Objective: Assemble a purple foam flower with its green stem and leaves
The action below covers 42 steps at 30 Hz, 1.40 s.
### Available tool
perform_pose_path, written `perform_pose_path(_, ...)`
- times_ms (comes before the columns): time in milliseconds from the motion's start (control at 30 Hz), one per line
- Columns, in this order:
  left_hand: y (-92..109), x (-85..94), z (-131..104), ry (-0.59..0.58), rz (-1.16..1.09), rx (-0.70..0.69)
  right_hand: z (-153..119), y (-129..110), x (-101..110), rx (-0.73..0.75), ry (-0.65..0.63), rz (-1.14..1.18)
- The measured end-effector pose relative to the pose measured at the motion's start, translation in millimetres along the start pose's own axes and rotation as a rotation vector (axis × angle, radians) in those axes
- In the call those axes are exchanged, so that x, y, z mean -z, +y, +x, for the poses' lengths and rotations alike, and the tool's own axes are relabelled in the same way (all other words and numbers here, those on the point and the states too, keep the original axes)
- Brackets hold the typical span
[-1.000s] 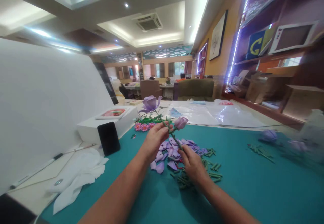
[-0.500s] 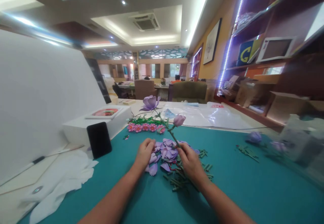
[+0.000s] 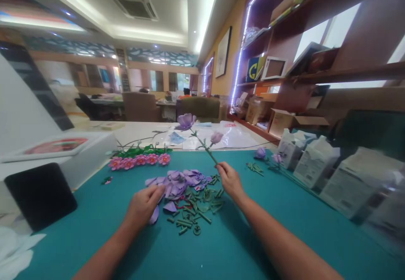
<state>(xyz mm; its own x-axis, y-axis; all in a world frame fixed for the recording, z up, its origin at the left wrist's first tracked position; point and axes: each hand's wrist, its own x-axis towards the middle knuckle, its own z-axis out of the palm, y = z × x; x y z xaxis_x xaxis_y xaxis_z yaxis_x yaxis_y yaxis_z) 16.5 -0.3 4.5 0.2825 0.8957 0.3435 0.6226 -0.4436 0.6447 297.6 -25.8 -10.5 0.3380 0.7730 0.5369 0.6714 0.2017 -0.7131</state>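
My right hand (image 3: pixel 230 180) is closed on the lower end of a green stem (image 3: pixel 207 150), which leans up to the left. The stem bears an open purple flower (image 3: pixel 186 121) at its top and a pinkish bud (image 3: pixel 217 137) on a side branch. My left hand (image 3: pixel 145 204) is closed at the left edge of a pile of purple petals (image 3: pixel 175 185); whatever its fingertips pinch is too small to make out. Loose green stem pieces (image 3: pixel 193 212) lie between the hands, right of and below the petals.
Pink flowers with green leaves (image 3: pixel 139 160) lie at the back left of the green mat (image 3: pixel 202 254). A black tablet-like object (image 3: pixel 40 195) and a white box (image 3: pixel 85 161) stand left. Another purple flower (image 3: pixel 260 153) and white cartons (image 3: pixel 316 159) are right.
The view has turned to the right, showing more cartons and shelf. My right hand has moved away from the pile with the stem, uncovering green pieces. My hands are farther apart.
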Motion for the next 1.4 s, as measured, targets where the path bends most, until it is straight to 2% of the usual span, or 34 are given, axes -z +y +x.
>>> perform_pose_path(300, -4, -4.9, -1, -0.024, 0.017, -0.048, -19, 82, 93, -0.174, 0.109, -0.294)
perform_pose_path(500, -15, -8.9, 5, -0.025, 0.027, -0.038, -39, 113, 147, -0.284, 0.111, -0.484)
perform_pose_path(667, -20, -13.4, 5, -0.024, 0.004, -0.058, -57, 131, 181, -0.364, 0.086, -0.617)
perform_pose_path(867, -17, -14.1, 1, -0.015, -0.002, -0.059, -72, 147, 210, -0.452, 0.053, -0.747)
perform_pose_path(1033, -31, -18.8, 8, -0.067, 0.047, -0.07, -82, 157, 227, -0.512, 0.036, -0.815)
perform_pose_path(1167, -38, -21.6, 11, -0.092, 0.08, -0.079, -86, 163, 233, -0.53, 0.029, -0.843)
perform_pose_path(1400, -36, -24.4, 7, -0.126, 0.071, -0.041, -83, 168, 234, -0.524, 0.007, -0.872)
